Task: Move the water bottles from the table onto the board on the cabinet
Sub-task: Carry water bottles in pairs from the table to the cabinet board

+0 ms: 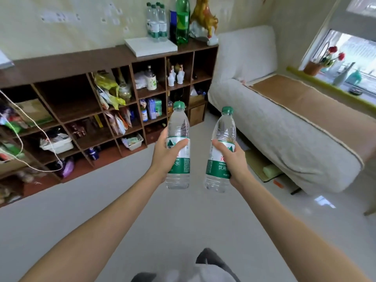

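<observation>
My left hand (162, 153) grips a clear water bottle (178, 127) with a green cap and green label, held upright above the floor. In my right hand (232, 157) is a second water bottle (222, 131) of the same kind, tilted slightly right. Both arms reach forward toward the brown cabinet (67, 62). On the cabinet top lies a white board (142, 47). Several water bottles (156, 23) with green caps stand at the board's back right corner. The table is out of view.
A tall green bottle (182, 21) and a golden horse figure (204, 17) stand right of the board. The cabinet's open shelves hold bags, jars and boxes. A white-covered bed (284, 127) lies at the right, below a window sill with flowers (333, 55). Pale floor (101, 200) stretches ahead.
</observation>
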The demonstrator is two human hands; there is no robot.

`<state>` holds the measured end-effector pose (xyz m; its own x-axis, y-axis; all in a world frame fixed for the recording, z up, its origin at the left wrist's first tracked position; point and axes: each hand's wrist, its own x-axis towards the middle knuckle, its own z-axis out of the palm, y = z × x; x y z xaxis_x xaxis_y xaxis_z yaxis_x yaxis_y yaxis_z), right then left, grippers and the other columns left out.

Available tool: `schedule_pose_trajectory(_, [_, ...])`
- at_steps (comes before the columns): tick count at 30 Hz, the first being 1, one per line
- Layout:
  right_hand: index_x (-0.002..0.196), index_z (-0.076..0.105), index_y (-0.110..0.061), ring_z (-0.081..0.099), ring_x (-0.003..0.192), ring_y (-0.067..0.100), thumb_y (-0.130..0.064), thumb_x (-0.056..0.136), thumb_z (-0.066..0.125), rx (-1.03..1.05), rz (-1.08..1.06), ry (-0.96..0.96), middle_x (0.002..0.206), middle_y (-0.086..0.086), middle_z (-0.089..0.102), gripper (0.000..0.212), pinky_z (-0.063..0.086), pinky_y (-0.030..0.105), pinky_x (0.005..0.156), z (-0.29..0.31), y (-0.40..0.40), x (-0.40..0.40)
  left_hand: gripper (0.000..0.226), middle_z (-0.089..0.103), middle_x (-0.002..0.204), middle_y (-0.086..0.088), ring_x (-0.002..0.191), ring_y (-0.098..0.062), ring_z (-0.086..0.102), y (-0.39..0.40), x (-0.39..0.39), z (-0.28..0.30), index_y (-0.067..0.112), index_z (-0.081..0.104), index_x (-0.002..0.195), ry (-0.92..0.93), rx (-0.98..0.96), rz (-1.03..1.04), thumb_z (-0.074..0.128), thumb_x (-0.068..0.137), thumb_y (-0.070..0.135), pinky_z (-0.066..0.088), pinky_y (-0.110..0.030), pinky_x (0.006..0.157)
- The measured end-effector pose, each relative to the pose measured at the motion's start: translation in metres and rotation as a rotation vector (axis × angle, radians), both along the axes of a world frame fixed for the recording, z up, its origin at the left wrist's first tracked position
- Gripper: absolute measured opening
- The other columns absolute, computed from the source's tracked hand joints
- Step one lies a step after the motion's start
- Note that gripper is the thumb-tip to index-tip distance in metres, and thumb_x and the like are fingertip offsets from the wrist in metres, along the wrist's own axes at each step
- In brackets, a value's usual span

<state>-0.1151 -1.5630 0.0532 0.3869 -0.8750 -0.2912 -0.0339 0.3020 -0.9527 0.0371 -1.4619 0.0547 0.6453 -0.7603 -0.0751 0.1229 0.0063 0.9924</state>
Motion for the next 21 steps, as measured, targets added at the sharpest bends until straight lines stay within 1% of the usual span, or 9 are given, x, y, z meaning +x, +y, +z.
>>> schedule_pose_trajectory(5, [0.106,0.059,-0.020,0.073,0.082,0.030,-0.032,0.075,0.080,-0.021,0.052,0.000,0.096,0.013,0.073,0.040,0.060,0.046,0.077,-0.002,-0.103,0.090,0.053,0.069,0.113,0.002,0.093,-0.013,0.070,-0.090,0.089,-0.006,0.029,0.050,0.132,0.004,-0.010,0.049,0.070,0.085,0.019,0.056,-0.030,0.073])
schedule_pose_trajectory(9, [0.106,0.058,-0.019,0.071,0.074,0.024,-0.029,0.077,0.078,-0.033,0.121,-0.033,0.090,0.009,0.072,0.037,0.060,0.034,0.066,0.004,-0.189,0.173,0.069,0.066,0.123,0.004,0.109,-0.016,0.065,-0.165,0.168,-0.002,0.032,0.046,0.138,-0.019,0.003,0.130,0.075,0.075,0.034,0.053,-0.041,0.095])
schedule_pose_trajectory(11, [0.106,0.059,-0.017,0.069,0.068,0.019,-0.025,0.078,0.078,-0.039,0.166,-0.047,0.085,0.007,0.071,0.035,0.058,0.031,0.060,0.013,-0.228,0.217,0.070,0.067,0.120,0.005,0.106,-0.015,0.066,-0.196,0.204,0.009,0.033,0.047,0.135,-0.009,0.000,0.172,0.077,0.071,0.039,0.053,-0.043,0.095])
schedule_pose_trajectory(14, [0.102,0.061,-0.019,0.070,0.073,0.023,-0.025,0.077,0.079,-0.077,0.248,-0.064,0.088,0.009,0.072,0.032,0.061,0.040,0.071,0.030,-0.285,0.289,0.057,0.059,0.112,0.023,0.098,0.007,0.057,-0.243,0.263,0.023,0.035,0.045,0.125,-0.023,-0.023,0.238,0.075,0.077,0.038,0.049,-0.012,0.086])
schedule_pose_trajectory(15, [0.101,0.061,-0.021,0.071,0.076,0.024,-0.026,0.076,0.079,-0.091,0.269,-0.065,0.090,0.010,0.072,0.030,0.060,0.043,0.075,0.034,-0.301,0.314,0.060,0.057,0.113,0.025,0.101,0.007,0.054,-0.256,0.284,0.026,0.035,0.043,0.130,-0.033,-0.015,0.259,0.074,0.078,0.039,0.048,-0.013,0.089])
schedule_pose_trajectory(17, [0.101,0.062,-0.023,0.072,0.082,0.028,-0.028,0.075,0.079,-0.092,0.302,-0.067,0.095,0.011,0.073,0.032,0.059,0.048,0.079,0.040,-0.330,0.361,0.079,0.061,0.127,0.012,0.116,-0.011,0.058,-0.277,0.324,0.031,0.033,0.045,0.137,-0.053,-0.007,0.289,0.075,0.066,0.049,0.049,-0.039,0.100])
schedule_pose_trajectory(18, [0.103,0.062,-0.023,0.072,0.085,0.030,-0.029,0.074,0.080,-0.091,0.320,-0.067,0.096,0.011,0.073,0.035,0.059,0.050,0.079,0.041,-0.343,0.384,0.085,0.060,0.131,0.008,0.120,-0.016,0.058,-0.288,0.346,0.031,0.034,0.044,0.138,-0.068,0.005,0.312,0.075,0.062,0.053,0.047,-0.045,0.103])
schedule_pose_trajectory(19, [0.105,0.062,-0.023,0.072,0.086,0.032,-0.031,0.072,0.081,-0.101,0.343,-0.070,0.096,0.011,0.073,0.038,0.058,0.053,0.080,0.042,-0.356,0.407,0.088,0.056,0.136,0.007,0.124,-0.017,0.054,-0.300,0.370,0.030,0.035,0.041,0.141,-0.085,0.008,0.334,0.075,0.062,0.055,0.044,-0.044,0.106])
schedule_pose_trajectory(21, [0.108,0.063,-0.026,0.071,0.089,0.030,-0.036,0.068,0.082,-0.149,0.384,-0.056,0.096,0.007,0.074,0.045,0.057,0.053,0.083,0.042,-0.381,0.453,0.082,0.045,0.144,0.014,0.130,-0.008,0.042,-0.322,0.414,0.035,0.032,0.035,0.146,-0.120,0.005,0.381,0.074,0.075,0.045,0.035,-0.032,0.109])
